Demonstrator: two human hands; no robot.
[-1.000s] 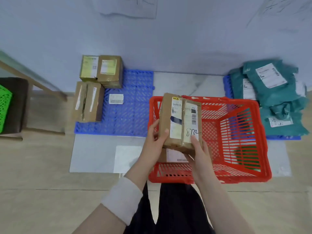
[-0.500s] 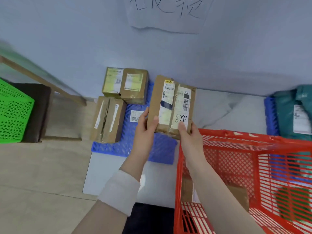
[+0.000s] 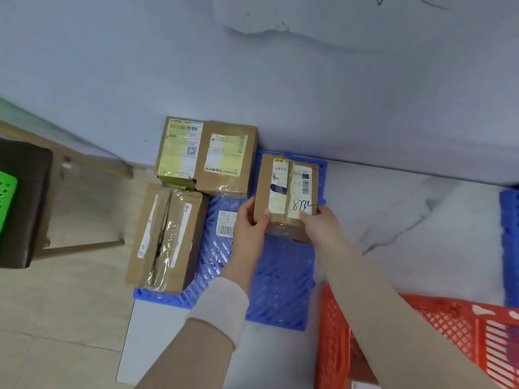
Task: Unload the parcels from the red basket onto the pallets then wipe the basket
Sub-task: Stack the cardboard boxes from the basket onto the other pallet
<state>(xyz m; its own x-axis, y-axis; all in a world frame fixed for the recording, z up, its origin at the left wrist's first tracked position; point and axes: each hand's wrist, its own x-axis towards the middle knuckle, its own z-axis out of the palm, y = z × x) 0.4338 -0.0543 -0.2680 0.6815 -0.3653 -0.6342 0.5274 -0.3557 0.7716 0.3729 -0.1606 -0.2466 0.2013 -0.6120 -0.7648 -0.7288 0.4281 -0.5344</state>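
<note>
Two grips, left hand [image 3: 249,224] and right hand [image 3: 321,224], tight around one parcel [image 3: 283,189] over blue pallet [image 3: 280,279].

A wide, soft white band [image 3: 219,307] goes round the person's left arm [image 3: 193,349], at the bottom middle of the frame. It looks like a stretchy cuff. The right arm [image 3: 393,318], at lower right, looks smooth and plain all along.

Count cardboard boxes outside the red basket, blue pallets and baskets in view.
Cardboard boxes: 4, held box included
Blue pallets: 2
Baskets: 2, red basket and green basket
Total: 8
</note>
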